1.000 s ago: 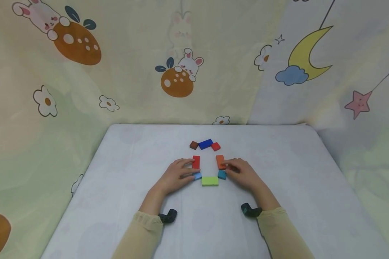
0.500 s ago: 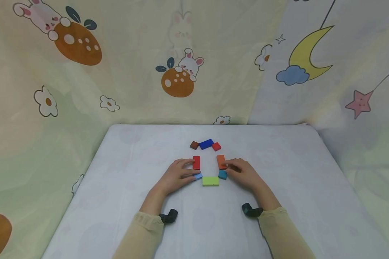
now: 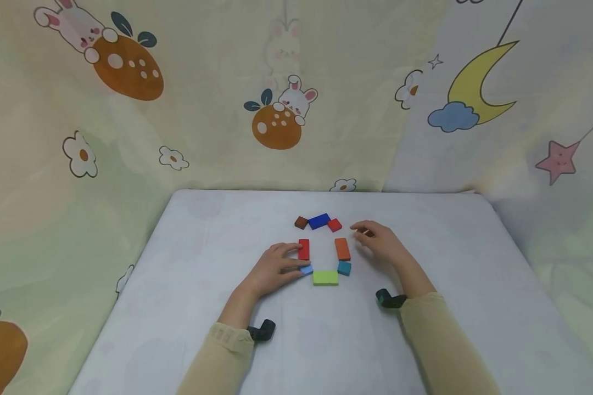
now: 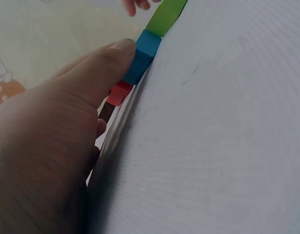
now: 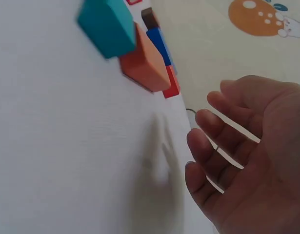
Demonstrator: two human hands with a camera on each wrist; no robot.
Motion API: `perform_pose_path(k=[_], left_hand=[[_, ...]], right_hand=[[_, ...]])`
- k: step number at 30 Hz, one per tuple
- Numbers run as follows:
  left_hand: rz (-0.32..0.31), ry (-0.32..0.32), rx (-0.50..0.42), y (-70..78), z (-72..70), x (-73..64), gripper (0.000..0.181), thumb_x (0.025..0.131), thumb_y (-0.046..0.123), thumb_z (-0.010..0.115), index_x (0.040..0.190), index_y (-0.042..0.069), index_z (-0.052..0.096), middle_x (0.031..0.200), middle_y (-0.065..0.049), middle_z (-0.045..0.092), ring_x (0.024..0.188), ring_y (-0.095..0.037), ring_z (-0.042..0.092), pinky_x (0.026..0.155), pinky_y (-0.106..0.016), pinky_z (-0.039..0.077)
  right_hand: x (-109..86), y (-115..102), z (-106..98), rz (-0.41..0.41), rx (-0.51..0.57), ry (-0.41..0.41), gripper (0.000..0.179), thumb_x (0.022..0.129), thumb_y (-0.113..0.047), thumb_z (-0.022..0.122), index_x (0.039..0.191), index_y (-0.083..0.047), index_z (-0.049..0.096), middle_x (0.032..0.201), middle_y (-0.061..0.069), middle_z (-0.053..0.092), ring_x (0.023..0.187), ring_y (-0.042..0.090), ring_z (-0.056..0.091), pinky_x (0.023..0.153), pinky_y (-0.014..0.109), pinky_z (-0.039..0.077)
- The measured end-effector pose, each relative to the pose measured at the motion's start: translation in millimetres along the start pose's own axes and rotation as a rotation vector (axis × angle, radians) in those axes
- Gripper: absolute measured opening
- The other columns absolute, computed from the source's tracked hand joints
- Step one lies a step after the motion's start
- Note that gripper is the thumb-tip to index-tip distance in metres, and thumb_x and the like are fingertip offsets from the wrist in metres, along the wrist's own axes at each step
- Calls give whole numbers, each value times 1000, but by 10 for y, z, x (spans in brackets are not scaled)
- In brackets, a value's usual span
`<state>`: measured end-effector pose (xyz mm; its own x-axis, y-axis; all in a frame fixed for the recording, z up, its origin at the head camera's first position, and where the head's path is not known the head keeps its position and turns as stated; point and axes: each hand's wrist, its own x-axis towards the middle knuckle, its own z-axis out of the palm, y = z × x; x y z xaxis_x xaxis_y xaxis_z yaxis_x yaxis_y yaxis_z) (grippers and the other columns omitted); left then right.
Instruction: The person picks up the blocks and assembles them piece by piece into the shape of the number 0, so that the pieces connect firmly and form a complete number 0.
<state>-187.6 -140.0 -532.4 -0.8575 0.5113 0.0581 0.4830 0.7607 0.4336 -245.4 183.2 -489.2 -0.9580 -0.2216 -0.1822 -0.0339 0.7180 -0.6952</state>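
Observation:
My left hand lies by the left side of a ring of small coloured blocks. One of its fingers reaches the red oblong block; another finger and the thumb are at the light blue block. In the left wrist view the thumb rests against a blue block. My right hand is off to the right, apart from the blocks, its fingers loosely bent with nothing in them. Nearest to it are the orange block and the small red block.
A lime green block lies at the near side of the ring, a teal block at its right. Farther back sit a dark blue block and a brown block. A patterned cloth hangs behind the white table.
My right hand has left the orange and teal blocks and moved up and to the right. My left hand stays at its blocks. The head view has shifted slightly.

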Motion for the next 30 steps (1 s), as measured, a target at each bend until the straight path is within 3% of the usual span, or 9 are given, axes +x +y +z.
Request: perform_pose_path(k=[6,12,20,30], left_hand=[[5,-4,10,-8,-11,-11,39,93,51,62,132,52,56,155,8,39,144,-22,32,116,-52,33],[6,4,10,-7,-11,-12,39,93,51,62,132,53,56,154,9,39,143,-20,33,116,-51,33],[14,15,16,-9,17,8,39,93,53,62,131,54,55,154,10,40,143,-20,34,115,-50,35],[3,19,19,-12,-1,-5,39,92,53,62,131,53,56,153,9,41,143,-19,35,115,-49,35]], right_hand=[[346,-186,-94,-16,-111,-76,38,99,-29,59,136,-22,56,134,9,56,123,32,51,100,48,51],[555,-311,-73,-3,-184,-162,44,95,-24,65,138,-21,54,135,11,55,124,31,50,103,49,48],[674,-315,-19,-19,-229,-165,40,94,-19,65,134,-20,59,133,11,56,125,31,49,105,50,47],[675,-267,-2,-35,-219,-169,35,95,-20,65,129,-21,60,129,9,58,122,30,51,102,48,49]])
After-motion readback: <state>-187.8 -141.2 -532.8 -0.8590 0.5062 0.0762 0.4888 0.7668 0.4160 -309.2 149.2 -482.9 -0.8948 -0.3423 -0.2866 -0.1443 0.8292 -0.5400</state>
